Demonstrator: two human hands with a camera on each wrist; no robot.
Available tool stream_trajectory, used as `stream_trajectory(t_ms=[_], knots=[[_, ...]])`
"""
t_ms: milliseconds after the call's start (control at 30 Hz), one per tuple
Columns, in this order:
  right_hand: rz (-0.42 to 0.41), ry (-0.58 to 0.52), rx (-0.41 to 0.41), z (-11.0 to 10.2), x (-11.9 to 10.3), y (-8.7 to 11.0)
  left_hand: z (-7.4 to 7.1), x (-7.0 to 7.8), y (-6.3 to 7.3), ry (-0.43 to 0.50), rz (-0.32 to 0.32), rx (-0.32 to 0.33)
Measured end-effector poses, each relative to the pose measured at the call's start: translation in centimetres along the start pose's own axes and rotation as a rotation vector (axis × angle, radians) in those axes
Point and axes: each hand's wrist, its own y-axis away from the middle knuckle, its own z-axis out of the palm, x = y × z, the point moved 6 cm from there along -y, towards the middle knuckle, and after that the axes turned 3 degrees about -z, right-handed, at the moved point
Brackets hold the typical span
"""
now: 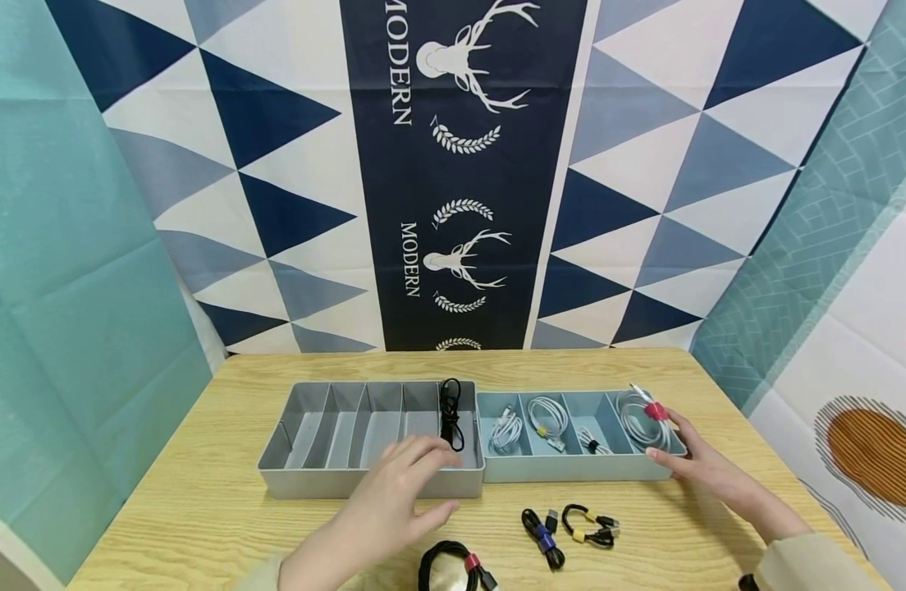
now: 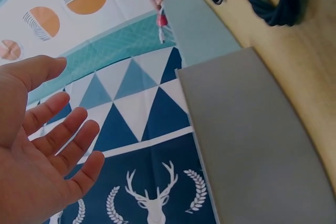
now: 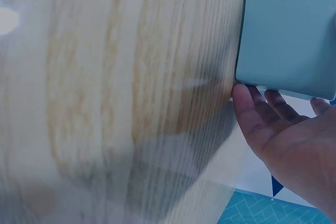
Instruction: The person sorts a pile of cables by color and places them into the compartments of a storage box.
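My left hand (image 1: 394, 492) hovers over the front edge of the grey divided box (image 1: 372, 484), fingers spread and loosely bent, holding nothing. The left wrist view shows the same hand (image 2: 52, 145) palm in sight, beside the box. My right hand (image 1: 700, 468) touches the right end of the light blue divided box (image 1: 564, 469). In the right wrist view, its fingers (image 3: 252, 114) lie against the end wall of that box. A white cable with a red tie (image 1: 641, 419) sits in the rightmost blue compartment, near those fingers. A black cable (image 1: 450, 414) stands in the grey box's right compartment.
Other blue compartments hold a white cable (image 1: 506, 431), a yellow-tied white cable (image 1: 547, 420) and a small black-tied one (image 1: 592, 443). In front lie black cables with a red tie (image 1: 471, 562), a blue tie (image 1: 545, 538) and yellow ties (image 1: 578, 535). Patterned cloth (image 1: 290, 164) hangs behind.
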Motion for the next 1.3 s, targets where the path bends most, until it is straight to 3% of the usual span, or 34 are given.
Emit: stream_trajectory(t_ms=[133,300,433,900,1100,1300], knots=[[0.001,0.011,0.002,0.0,0.1,0.0,0.5,0.0,0.8,0.014,0.0,-0.035],[0.007,0.015,0.0,0.0,0.3,0.0,1.5,-0.1,1.7,0.023,-0.03,-0.132],[0.014,0.034,-0.005,0.0,0.4,-0.1,2.3,-0.1,2.4,0.011,-0.018,-0.188],[0.031,0.002,-0.011,-0.1,0.6,-0.2,3.9,-0.6,4.0,0.005,0.044,-0.234],[0.035,-0.01,-0.017,-0.1,0.6,-0.2,4.7,-1.4,4.9,0.082,0.043,-0.349],[0.048,-0.001,-0.025,0.0,0.8,-0.3,5.4,-2.1,5.9,0.106,0.084,-0.48]])
